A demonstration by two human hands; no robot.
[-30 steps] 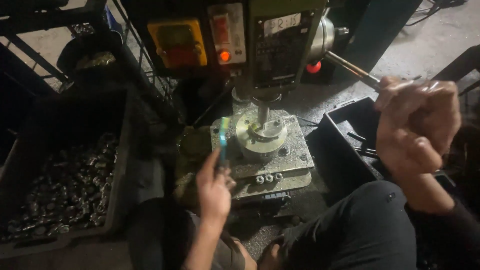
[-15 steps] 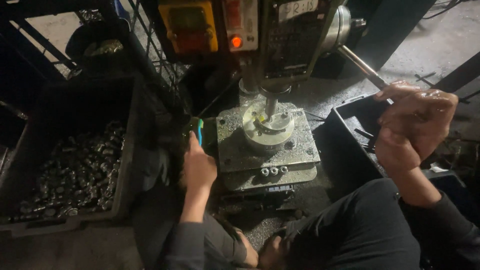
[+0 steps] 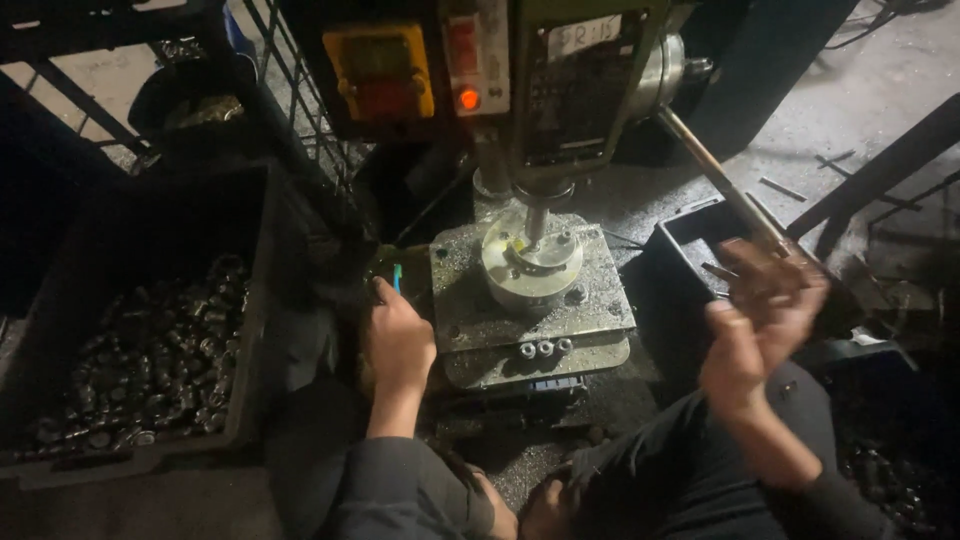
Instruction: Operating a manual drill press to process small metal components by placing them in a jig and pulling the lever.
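right hand (image 3: 765, 320) loosened, fingers spread off steel lever (image 3: 715, 175); left hand (image 3: 400, 340) grips teal tool (image 3: 397, 277).

A yellow box (image 3: 378, 72) with an orange face sits far left of a glowing red lamp (image 3: 467, 98), the drill's plate (image 3: 530, 300) is speckled grey, a teal-handled tool (image 3: 397, 277) shows by the left hand (image 3: 400, 340), and the left crate (image 3: 140, 330) of silvery parts is black.

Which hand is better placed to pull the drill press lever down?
Right. The right hand is open at the end of the feed lever; the left hand rests low beside the press table.
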